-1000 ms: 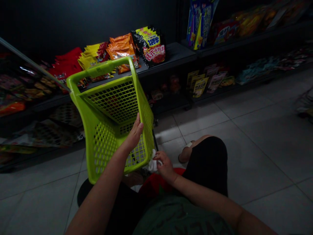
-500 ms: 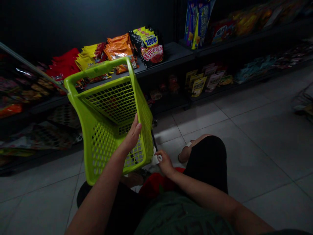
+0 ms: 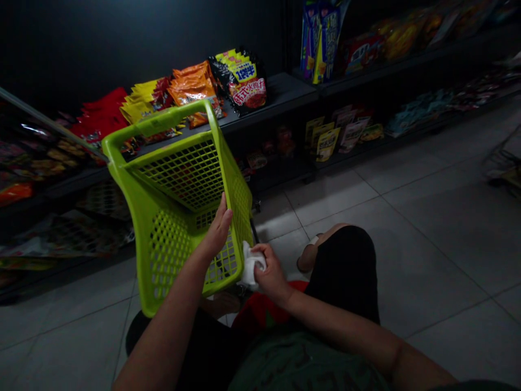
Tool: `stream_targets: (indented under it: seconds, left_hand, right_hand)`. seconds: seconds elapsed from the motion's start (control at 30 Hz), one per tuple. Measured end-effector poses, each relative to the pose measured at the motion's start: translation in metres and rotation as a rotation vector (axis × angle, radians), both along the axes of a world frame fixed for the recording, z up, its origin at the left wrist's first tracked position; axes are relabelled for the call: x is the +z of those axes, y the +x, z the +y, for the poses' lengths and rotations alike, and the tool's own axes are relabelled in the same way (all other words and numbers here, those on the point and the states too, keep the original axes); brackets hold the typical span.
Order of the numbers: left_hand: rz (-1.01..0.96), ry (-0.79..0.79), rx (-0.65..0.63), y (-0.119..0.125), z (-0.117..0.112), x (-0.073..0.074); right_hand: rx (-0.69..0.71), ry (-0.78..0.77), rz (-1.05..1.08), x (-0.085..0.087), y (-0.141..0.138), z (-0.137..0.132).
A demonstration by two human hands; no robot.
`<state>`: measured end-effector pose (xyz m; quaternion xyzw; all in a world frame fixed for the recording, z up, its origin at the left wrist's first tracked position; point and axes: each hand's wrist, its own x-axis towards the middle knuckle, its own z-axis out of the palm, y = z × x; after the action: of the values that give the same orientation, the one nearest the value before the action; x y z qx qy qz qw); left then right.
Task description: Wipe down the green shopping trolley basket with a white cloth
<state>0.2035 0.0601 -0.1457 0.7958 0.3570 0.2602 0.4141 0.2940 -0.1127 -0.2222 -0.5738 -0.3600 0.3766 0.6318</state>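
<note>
My left hand (image 3: 217, 229) grips the side wall of a lime-green plastic mesh shopping basket (image 3: 163, 120), which is tilted up in front of me. My right hand (image 3: 268, 274) is shut on a white cloth (image 3: 249, 266). The cloth is pressed against the basket's lower outer corner. A long metal rod (image 3: 49, 124) runs from the basket's far corner out to the left edge of the view. The basket's underside is partly hidden by my left forearm.
Dark shelves of colourful snack bags (image 3: 240, 81) line the wall ahead and to the right. Grey floor tiles (image 3: 407, 260) spread below them. My black shorts (image 3: 345, 271) lie beneath my arms. A wire cart (image 3: 502, 160) stands at the right edge.
My right hand has moved left and now presses the cloth on the basket's corner. The basket has shifted slightly left in view.
</note>
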Motion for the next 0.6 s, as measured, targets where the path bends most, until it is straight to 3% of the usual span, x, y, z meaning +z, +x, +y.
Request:
stream_targets:
  seconds: [0.17, 0.27, 0.37, 0.5, 0.6]
  left_hand:
    - [-0.01, -0.02, 0.006, 0.003, -0.001, 0.001]
    - [-0.004, -0.017, 0.007, 0.004, -0.001, 0.002]
    - [-0.008, -0.024, 0.005, 0.004, -0.003, 0.004]
    - [0.018, -0.098, 0.005, 0.0, -0.008, 0.009]
    - [0.02, -0.166, 0.019, -0.003, -0.01, 0.007]
  right_hand:
    - [0.075, 0.023, 0.08, 0.038, 0.007, 0.018]
    - [0.053, 0.064, 0.084, 0.046, 0.016, 0.041]
    - [0.026, 0.073, 0.056, 0.051, 0.021, 0.046]
    - [0.165, -0.043, -0.011, 0.06, 0.022, 0.029]
    - [0.191, 0.009, -0.082, 0.066, 0.028, 0.043]
